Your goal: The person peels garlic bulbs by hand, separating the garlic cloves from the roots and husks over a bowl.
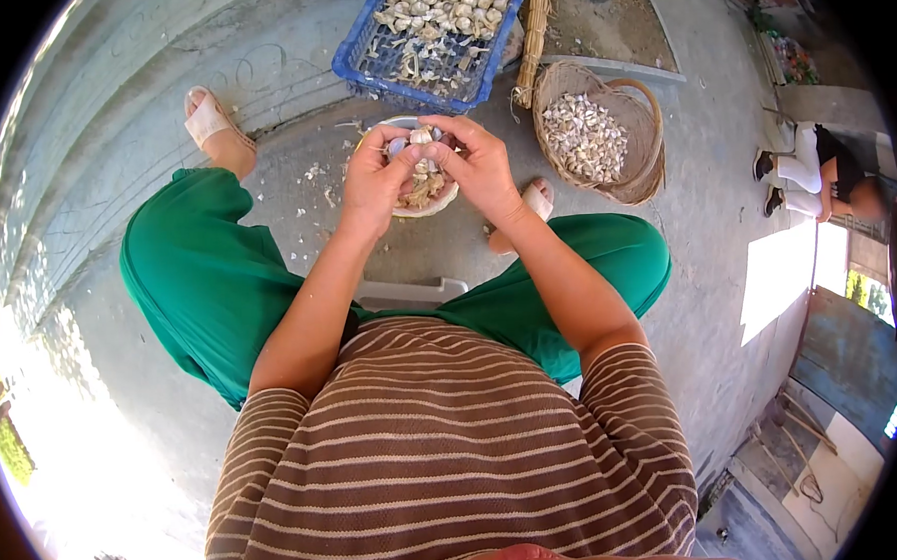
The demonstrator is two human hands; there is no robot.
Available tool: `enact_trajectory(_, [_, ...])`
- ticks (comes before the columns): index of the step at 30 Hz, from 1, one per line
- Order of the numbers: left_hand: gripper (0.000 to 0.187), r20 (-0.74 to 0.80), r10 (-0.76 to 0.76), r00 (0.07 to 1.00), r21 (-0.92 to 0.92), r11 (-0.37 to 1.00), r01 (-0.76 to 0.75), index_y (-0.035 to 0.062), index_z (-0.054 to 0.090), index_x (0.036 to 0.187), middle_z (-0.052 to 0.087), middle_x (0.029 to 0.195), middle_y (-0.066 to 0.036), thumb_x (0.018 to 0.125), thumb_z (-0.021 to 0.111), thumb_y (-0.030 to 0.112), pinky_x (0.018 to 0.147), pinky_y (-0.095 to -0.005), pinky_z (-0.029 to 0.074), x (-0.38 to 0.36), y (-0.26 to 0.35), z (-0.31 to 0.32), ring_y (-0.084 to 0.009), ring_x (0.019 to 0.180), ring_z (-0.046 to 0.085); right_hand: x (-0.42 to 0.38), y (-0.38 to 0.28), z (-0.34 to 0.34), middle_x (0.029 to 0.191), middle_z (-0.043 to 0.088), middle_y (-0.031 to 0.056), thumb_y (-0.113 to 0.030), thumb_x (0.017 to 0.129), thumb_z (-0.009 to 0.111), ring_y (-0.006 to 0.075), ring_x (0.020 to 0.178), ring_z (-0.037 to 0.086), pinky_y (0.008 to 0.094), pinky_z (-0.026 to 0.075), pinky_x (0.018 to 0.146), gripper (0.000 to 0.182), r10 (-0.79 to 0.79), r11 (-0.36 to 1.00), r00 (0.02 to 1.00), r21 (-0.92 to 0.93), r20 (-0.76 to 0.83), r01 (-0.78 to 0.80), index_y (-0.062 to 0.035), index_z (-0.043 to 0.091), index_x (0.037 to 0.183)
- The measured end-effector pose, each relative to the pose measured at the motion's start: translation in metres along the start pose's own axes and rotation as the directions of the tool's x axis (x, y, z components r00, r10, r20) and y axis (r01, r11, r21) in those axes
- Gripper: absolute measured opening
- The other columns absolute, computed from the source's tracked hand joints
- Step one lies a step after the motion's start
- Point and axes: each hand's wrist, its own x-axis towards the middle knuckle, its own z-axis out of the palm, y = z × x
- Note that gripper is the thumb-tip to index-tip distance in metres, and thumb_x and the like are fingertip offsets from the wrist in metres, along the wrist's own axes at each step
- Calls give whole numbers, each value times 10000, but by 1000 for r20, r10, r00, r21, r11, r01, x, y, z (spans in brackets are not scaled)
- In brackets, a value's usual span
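Over a round bowl [452, 194], my left hand [372, 180] and my right hand [478, 166] meet with thumbs close together. Both are closed around a garlic bulb [421, 136], partly split, its whitish cloves showing between the fingers. Some of the garlic is hidden behind the thumbs. Below the hands, dry brownish garlic skins [424, 191] lie in the bowl.
A blue plastic crate [350, 59] with garlic bulbs stands ahead. To its right, a wicker basket [646, 156] holds many loose cloves, near a straw broom [535, 36]. Skin scraps litter the concrete floor. Another person [844, 178] sits far right.
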Motion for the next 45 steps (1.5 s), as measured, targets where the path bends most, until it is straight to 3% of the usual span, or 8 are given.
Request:
enact_trajectory(2, [135,30,-4,1000,1,1000,4,92,488,943,415,671,57,883,602,132,447,-188,269,-1,2,1,-28,526,315,-3,0,0,795,614,30,-132,823,670,60,601,530,207,445,542,270,358,846,921,363,155,-390,-39,631,1073])
enact_trajectory(8, [72,65,-24,998,-111,993,31,110,473,925,417,693,50,917,543,123,447,-184,263,0,0,-2,-31,534,294,-1,-9,0,754,607,32,-119,882,577,41,540,505,212,425,483,227,297,906,944,269,148,-327,-20,624,1081])
enact_trajectory(17, [72,-6,-17,1000,42,999,17,100,459,899,419,683,43,927,524,114,445,-185,265,-3,1,4,-31,536,301,-7,-3,3,631,523,-27,-104,938,465,22,516,449,189,380,461,252,340,889,923,259,181,-378,-44,612,1134])
enact_trajectory(24, [73,5,-54,999,42,998,53,85,463,919,428,686,38,926,528,119,443,-184,263,-1,2,3,-33,534,313,-9,-4,8,587,537,-3,-57,904,468,36,471,462,214,378,424,220,370,888,924,254,100,-383,-44,621,1061])
enact_trajectory(29, [111,59,-175,983,-77,981,180,71,509,1028,422,682,40,932,515,128,445,-186,263,1,11,0,-29,536,319,-7,-6,1,626,516,-39,-106,903,545,20,493,422,180,340,435,208,428,726,875,492,224,-481,-69,596,1101])
enact_trajectory(36, [129,25,-99,995,120,988,95,41,548,1020,441,642,39,927,507,119,424,-194,279,0,3,1,-28,492,346,-7,-6,2,644,536,-46,-143,874,613,21,512,437,192,361,451,211,355,867,912,292,203,-403,-73,605,1073])
enact_trajectory(42, [133,-15,-75,997,132,988,76,38,558,1006,452,618,41,914,520,126,411,-198,288,-1,-1,-1,-31,463,367,-13,-3,8,625,510,-41,-150,924,527,27,503,419,198,351,447,179,348,875,925,300,155,-379,-73,602,1067])
enact_trajectory(45, [112,-42,-125,991,60,990,127,53,549,999,433,638,48,918,509,119,427,-192,264,-1,0,-1,-27,495,338,-11,-3,5,605,454,-24,-188,961,451,43,483,381,203,313,427,219,403,731,877,484,261,-481,-64,577,1090])
